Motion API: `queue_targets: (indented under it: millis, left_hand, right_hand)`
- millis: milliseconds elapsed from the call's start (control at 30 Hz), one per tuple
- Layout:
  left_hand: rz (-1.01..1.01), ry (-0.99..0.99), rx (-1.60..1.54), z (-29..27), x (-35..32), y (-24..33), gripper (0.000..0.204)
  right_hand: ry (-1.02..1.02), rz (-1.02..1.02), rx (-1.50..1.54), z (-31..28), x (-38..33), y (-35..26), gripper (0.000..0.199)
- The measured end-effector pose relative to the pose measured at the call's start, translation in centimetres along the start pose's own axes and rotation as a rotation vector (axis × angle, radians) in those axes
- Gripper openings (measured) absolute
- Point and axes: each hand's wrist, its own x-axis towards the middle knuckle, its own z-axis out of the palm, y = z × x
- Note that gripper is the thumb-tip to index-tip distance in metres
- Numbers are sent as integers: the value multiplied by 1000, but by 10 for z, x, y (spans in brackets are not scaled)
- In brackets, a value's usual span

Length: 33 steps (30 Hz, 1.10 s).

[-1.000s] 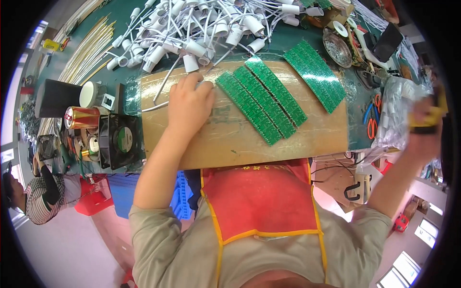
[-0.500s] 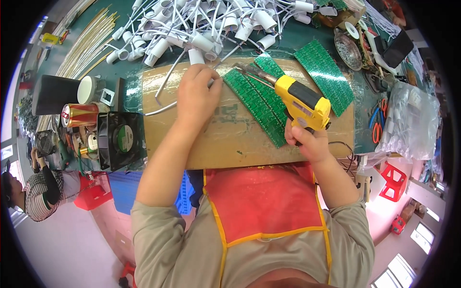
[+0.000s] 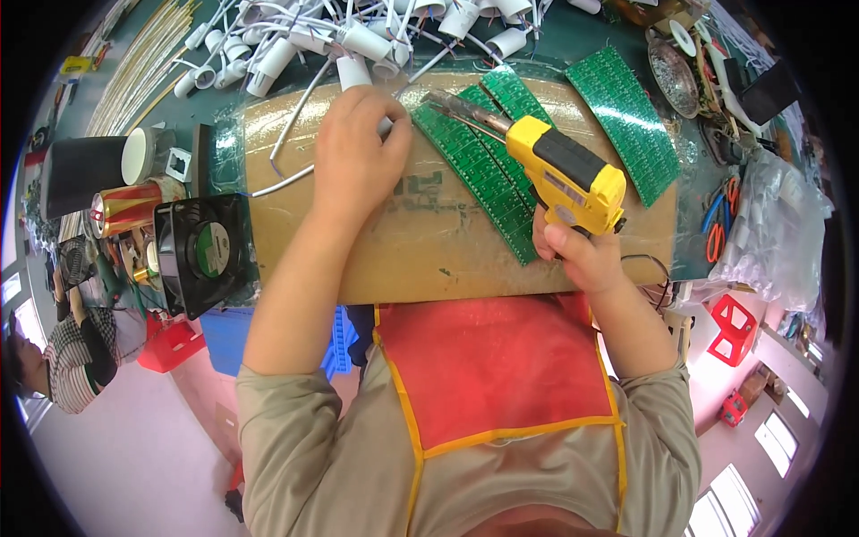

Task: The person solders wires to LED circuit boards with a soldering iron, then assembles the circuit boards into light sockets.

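In the right hand [image 3: 577, 255]: a yellow-and-black soldering gun [image 3: 573, 170], with fingers curled and clamped around the handle. Housing: bright yellow, with a black strip along the top and a pale label on the side. Extends forward as a greyish metal barrel with a thin rod alongside. Points toward the upper left, tip above the upper ends of the green circuit-board strips [image 3: 474, 170]. Contact between tip and strips: cannot tell.

In the left hand [image 3: 361, 152]: a short pale piece [image 3: 385, 126], mostly hidden, clamped between thumb and forefinger. Remaining fingers: together, curled, reaching the lower end of a white lamp socket [image 3: 352, 72]. Firmness of hold on the socket: cannot tell. Socket form: smooth, cylindrical, at the near edge of a pile of similar sockets [image 3: 369, 40]. To the left of the hand: a bent white cable [image 3: 284, 183].

Beneath both hands: a brown panel [image 3: 412, 268]. To the right of the gun: a wider green circuit board [image 3: 624, 125].
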Motion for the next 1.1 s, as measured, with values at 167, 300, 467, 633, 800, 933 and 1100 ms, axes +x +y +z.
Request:
queue_targets:
  millis: [167, 300, 467, 633, 800, 933, 1100]
  left_hand:
    - [12, -3, 45, 5, 1, 1, 7]
    - [-22, -30, 67, 4, 1, 0, 8]
    - [-31, -25, 76, 4, 1, 2, 7]
    - [-29, -28, 84, 5, 1, 0, 6]
    - [-30, -16, 97, 5, 1, 0, 6]
    - [-28, -19, 92, 5, 2, -1, 6]
    - [-23, -25, 81, 4, 3, -1, 6]
  right_hand:
    - [-4, 24, -39, 1, 5, -3, 29]
    - [46, 13, -112, 4, 7, -2, 50]
    - [100, 8, -155, 13, 7, -4, 56]
    - [103, 32, -173, 14, 8, -7, 53]
    - [82, 41, -119, 10, 8, -7, 46]
    - [54, 57, -63, 8, 8, -9, 38]
    - [54, 39, -75, 7, 8, -7, 37]
